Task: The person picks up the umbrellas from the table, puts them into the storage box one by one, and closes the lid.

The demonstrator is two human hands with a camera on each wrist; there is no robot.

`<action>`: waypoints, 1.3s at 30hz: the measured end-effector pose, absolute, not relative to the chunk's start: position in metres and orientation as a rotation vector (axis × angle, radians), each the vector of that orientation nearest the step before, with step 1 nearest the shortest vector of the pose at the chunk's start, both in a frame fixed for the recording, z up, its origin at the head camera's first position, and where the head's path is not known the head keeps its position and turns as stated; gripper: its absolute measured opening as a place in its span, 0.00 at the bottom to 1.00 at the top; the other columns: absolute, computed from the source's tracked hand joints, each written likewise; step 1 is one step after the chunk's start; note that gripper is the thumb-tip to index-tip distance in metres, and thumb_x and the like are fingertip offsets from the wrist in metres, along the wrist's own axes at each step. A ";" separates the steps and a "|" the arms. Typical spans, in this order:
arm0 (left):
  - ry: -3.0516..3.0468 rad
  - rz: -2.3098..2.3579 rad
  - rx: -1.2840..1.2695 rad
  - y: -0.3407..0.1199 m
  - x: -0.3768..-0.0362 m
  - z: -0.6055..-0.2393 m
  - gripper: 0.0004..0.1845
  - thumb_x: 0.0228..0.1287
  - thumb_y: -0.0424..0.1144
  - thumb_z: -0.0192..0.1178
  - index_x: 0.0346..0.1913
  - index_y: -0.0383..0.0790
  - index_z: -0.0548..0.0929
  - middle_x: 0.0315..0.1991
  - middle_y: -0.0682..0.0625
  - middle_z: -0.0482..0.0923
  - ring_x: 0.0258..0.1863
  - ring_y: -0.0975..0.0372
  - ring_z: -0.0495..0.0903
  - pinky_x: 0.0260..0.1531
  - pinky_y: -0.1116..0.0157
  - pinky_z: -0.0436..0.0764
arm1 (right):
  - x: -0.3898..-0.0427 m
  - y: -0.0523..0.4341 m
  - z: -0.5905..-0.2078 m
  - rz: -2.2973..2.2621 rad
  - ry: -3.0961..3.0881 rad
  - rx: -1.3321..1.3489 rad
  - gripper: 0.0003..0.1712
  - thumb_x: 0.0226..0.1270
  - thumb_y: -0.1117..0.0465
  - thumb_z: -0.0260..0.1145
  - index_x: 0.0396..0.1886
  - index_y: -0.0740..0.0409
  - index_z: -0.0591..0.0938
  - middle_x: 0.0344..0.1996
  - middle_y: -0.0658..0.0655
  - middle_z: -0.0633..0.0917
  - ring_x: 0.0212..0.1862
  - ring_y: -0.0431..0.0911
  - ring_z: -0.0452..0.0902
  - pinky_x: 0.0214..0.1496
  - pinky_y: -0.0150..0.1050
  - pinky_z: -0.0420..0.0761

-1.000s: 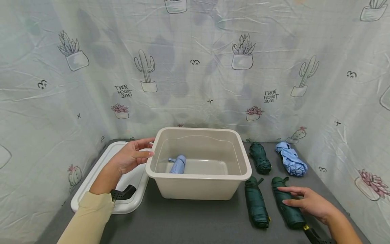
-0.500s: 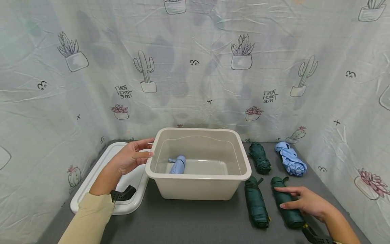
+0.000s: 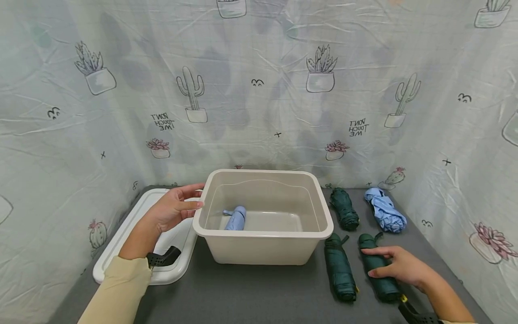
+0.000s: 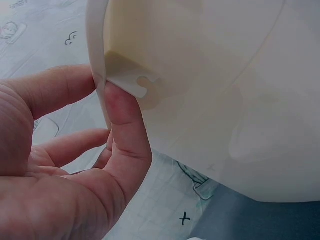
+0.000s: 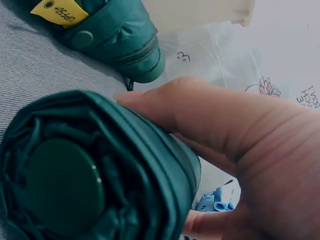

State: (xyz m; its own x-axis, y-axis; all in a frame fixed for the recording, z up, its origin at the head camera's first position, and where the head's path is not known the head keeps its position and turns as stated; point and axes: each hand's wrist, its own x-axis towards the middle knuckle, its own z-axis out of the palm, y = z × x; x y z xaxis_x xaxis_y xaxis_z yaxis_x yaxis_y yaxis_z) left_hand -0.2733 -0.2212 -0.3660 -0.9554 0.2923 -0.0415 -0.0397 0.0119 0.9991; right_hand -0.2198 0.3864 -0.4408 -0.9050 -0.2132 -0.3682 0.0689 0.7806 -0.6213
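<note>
The right hand [image 3: 398, 266] lies over a folded dark green umbrella [image 3: 376, 270] on the grey tabletop [image 3: 259, 292], fingers curled across its upper side and the thumb against its near side, so it grips the roll; the right wrist view shows the thumb wrapped round the umbrella's bunched end [image 5: 95, 175]. Just beside it to the left, lying parallel and apart from it, is a second dark green umbrella [image 3: 340, 267] with a yellow tag near its handle end, and this one sits between the gripped umbrella and the beige plastic bin [image 3: 263, 218]. Farther back on the right are a third dark green umbrella [image 3: 345, 209] and a loosely wrapped light blue umbrella [image 3: 386, 210], near each other but not touching. Inside the bin, a small folded light blue umbrella [image 3: 236, 218] rests on the floor against the left wall. The left hand [image 3: 171, 209] holds the bin's left rim, thumb on the outer lip and fingers curled underneath; the left wrist view shows the thumb [image 4: 125, 125] pressed up under the rim's edge [image 4: 100, 50]. Below that hand, a white lid [image 3: 121, 243] lies flat on the table beside the bin. A cactus-printed cloth [image 3: 259, 90] hangs round the back and both sides.
</note>
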 end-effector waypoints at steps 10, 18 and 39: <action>2.044 2.039 0.268 -0.222 -0.273 -0.366 0.40 0.67 0.27 0.65 0.78 0.30 0.60 0.53 0.47 0.73 0.42 0.64 0.86 0.44 0.67 0.88 | -0.221 0.385 -0.442 -0.914 2.560 -0.089 0.37 0.58 0.51 0.79 0.68 0.53 0.80 0.70 0.81 0.66 0.64 0.73 0.69 0.56 0.65 0.78; 2.045 2.041 0.262 -0.221 -0.273 -0.366 0.40 0.66 0.27 0.66 0.78 0.29 0.60 0.53 0.46 0.73 0.41 0.64 0.85 0.43 0.67 0.88 | -0.219 0.384 -0.440 -0.992 2.541 -0.070 0.37 0.59 0.53 0.78 0.69 0.53 0.80 0.66 0.80 0.70 0.58 0.64 0.73 0.49 0.53 0.82; 2.043 2.038 0.254 -0.221 -0.273 -0.364 0.40 0.66 0.27 0.67 0.78 0.30 0.61 0.53 0.45 0.72 0.41 0.64 0.86 0.44 0.66 0.89 | -0.218 0.375 -0.430 -1.287 2.442 -0.141 0.38 0.61 0.58 0.76 0.71 0.60 0.76 0.73 0.75 0.66 0.67 0.65 0.65 0.55 0.52 0.81</action>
